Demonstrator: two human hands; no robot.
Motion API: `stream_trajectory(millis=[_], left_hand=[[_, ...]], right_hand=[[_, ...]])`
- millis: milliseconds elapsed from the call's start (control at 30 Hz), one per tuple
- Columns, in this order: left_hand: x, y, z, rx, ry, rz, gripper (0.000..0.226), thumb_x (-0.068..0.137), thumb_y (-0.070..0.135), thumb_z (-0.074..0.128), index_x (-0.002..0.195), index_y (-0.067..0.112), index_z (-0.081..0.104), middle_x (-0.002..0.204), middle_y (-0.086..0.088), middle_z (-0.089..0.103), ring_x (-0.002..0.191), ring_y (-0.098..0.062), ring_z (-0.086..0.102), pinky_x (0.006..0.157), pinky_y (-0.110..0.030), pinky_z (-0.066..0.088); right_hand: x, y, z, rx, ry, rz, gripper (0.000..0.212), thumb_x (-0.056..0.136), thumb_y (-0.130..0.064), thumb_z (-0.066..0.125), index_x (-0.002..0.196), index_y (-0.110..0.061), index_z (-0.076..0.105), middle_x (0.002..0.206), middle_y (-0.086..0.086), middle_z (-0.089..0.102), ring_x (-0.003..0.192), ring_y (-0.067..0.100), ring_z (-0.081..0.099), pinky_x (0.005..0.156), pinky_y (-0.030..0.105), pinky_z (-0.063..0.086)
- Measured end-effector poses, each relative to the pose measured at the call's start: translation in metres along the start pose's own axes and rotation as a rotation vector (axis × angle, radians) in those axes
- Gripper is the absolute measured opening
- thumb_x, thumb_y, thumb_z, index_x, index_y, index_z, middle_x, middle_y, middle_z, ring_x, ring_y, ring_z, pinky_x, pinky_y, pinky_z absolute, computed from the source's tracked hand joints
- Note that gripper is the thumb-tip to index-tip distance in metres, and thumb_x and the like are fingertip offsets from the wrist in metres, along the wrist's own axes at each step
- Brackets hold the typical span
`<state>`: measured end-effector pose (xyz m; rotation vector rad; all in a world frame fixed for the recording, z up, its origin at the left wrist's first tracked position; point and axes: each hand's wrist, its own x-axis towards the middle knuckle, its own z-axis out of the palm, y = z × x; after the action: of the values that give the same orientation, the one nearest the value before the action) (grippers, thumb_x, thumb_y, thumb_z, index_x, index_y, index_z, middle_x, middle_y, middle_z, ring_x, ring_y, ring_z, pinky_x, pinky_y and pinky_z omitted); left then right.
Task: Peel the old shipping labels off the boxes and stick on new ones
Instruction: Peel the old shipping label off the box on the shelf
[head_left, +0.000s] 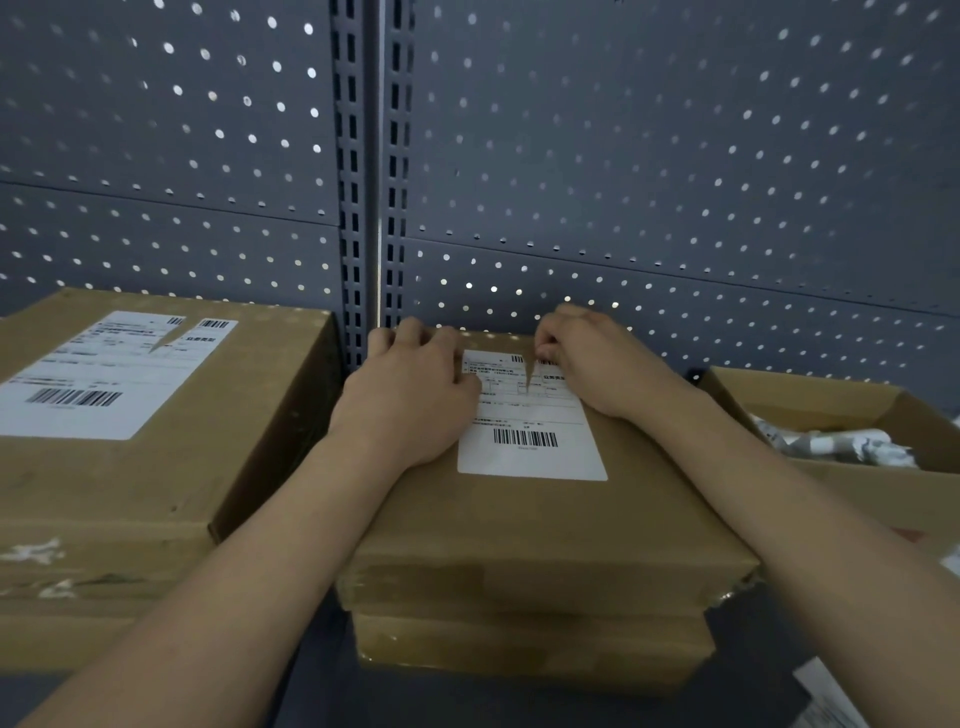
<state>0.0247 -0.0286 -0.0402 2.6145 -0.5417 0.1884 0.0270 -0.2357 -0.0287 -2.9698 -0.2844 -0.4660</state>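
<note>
"Cardboard, centre lot: location?"
"Top box (545, 519) of a stack of two, before the pegboard wall (675, 156); white label (530, 441) on its lid, long axis running away from the person; barcode at the near end, print upright to the reader but too blurred to read; V-shaped tear in the far edge."
"Hands?"
"Left hand (410, 395) palm down on the lid, fingers curled at its far edge; right hand (597, 364) pinching the label's far edge beside the tear."
"Neighbours?"
"Left box (130, 493) with second label (104, 374), likewise torn; open carton (857, 483) at right holding crumpled paper (841, 441)."
</note>
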Motion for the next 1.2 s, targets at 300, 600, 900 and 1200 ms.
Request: stream_trajectory(millis=[300, 600, 900, 1200], left_hand=[[-0.001, 0.0, 0.0, -0.013, 0.005, 0.0, 0.039, 0.094, 0.041, 0.042, 0.131, 0.028, 0.045, 0.137, 0.0, 0.038, 0.132, -0.024, 0.026, 0.094, -0.044, 0.039], [-0.001, -0.001, 0.0, -0.01, 0.008, -0.002, 0.039, 0.094, 0.04, 0.042, 0.131, 0.028, 0.045, 0.136, 0.0, 0.039, 0.131, -0.024, 0.027, 0.092, -0.043, 0.039], [0.0, -0.001, 0.001, -0.004, 0.003, -0.008, 0.041, 0.094, 0.042, 0.042, 0.133, 0.029, 0.044, 0.137, 0.001, 0.038, 0.132, -0.024, 0.026, 0.093, -0.044, 0.04], [-0.001, -0.001, 0.0, -0.008, 0.013, 0.0, 0.041, 0.094, 0.041, 0.041, 0.134, 0.031, 0.043, 0.137, 0.001, 0.038, 0.132, -0.024, 0.026, 0.094, -0.044, 0.04]], right_hand=[[-0.007, 0.003, -0.001, 0.149, -0.005, 0.078, 0.011, 0.1, -0.012, 0.046, 0.094, -0.016, 0.055, 0.101, 0.0, 0.051, 0.093, 0.014, 0.049, 0.075, 0.021, 0.032], [-0.012, 0.002, -0.005, 0.221, 0.029, 0.007, 0.012, 0.094, -0.023, 0.061, 0.1, -0.022, 0.071, 0.097, -0.002, 0.054, 0.085, 0.004, 0.049, 0.075, 0.016, 0.038], [-0.013, 0.003, -0.003, 0.23, 0.065, 0.075, 0.012, 0.096, -0.015, 0.057, 0.091, -0.013, 0.068, 0.097, -0.003, 0.058, 0.091, 0.01, 0.052, 0.072, 0.003, 0.034], [-0.016, 0.005, -0.005, 0.268, 0.151, 0.105, 0.014, 0.098, -0.013, 0.051, 0.09, -0.015, 0.061, 0.088, -0.012, 0.054, 0.082, -0.002, 0.049, 0.066, 0.004, 0.033]])
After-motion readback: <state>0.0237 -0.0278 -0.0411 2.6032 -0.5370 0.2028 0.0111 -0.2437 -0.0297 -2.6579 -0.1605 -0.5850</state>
